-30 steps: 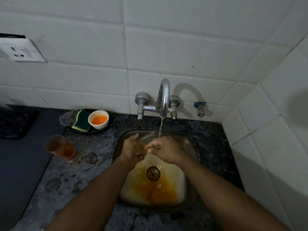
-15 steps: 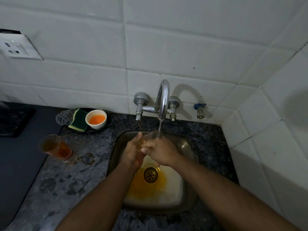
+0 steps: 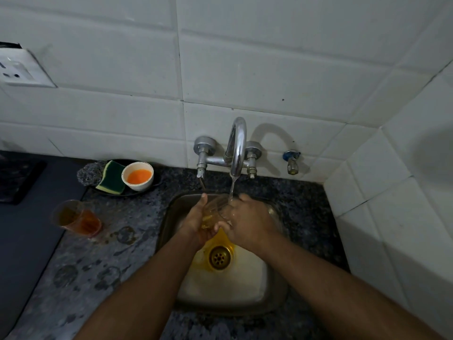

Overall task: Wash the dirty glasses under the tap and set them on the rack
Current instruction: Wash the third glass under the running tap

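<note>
A clear glass [image 3: 213, 210] with a little amber liquid in it is held tilted over the steel sink [image 3: 274, 295], its mouth under the water running from the chrome tap [image 3: 237, 143]. My left hand [image 3: 196, 224] cups the glass from the left and below. My right hand [image 3: 247, 223] grips it from the right, fingers curled round its side. A second glass [image 3: 76, 218] holding brown liquid stands on the granite counter at the left. No rack is in view.
A dark tray [image 3: 147, 190] at the back left carries a green-yellow sponge [image 3: 111, 177], a steel scourer [image 3: 88, 171] and a white bowl [image 3: 137, 176] of orange liquid. Orange stain rings the sink drain [image 3: 219, 257]. Tiled walls close the back and right. A wall socket [image 3: 17, 69] sits upper left.
The glass and both hands have stayed under the tap stream. The orange liquid in the sink has drained down to a ring round the drain.
</note>
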### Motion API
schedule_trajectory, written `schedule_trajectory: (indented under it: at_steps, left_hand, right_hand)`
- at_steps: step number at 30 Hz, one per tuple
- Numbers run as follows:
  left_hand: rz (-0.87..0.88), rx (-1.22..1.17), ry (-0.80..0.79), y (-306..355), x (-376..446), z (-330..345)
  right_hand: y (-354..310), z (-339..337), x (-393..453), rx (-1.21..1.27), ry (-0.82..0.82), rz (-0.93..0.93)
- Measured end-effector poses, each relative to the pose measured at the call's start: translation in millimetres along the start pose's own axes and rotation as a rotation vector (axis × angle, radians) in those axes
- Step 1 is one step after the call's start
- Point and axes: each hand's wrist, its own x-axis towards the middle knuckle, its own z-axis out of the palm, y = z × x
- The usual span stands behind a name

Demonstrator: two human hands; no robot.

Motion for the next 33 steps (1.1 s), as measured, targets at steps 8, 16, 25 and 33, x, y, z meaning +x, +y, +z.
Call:
schedule_trajectory:
  at_steps: [8,16,25,33]
  left_hand:
    - [-0.016,0.091,-0.026,-4,-3,4]
    - [0.107,0.150,0.091,-10,-3,-10]
    - [0.195,-0.009,0.022,-10,-12,-10]
    - [0.089,0.006,-0.044,-8,-7,-15]
  right_hand:
    - [2,8,9,0.239,-0.353,0.013]
    - [-6,16,21,0.215,-0.523,-0.082]
    - [-14,8,31,0.362,-0.437,0.002]
    - [-10,8,21,0.205,-0.371,-0.044]
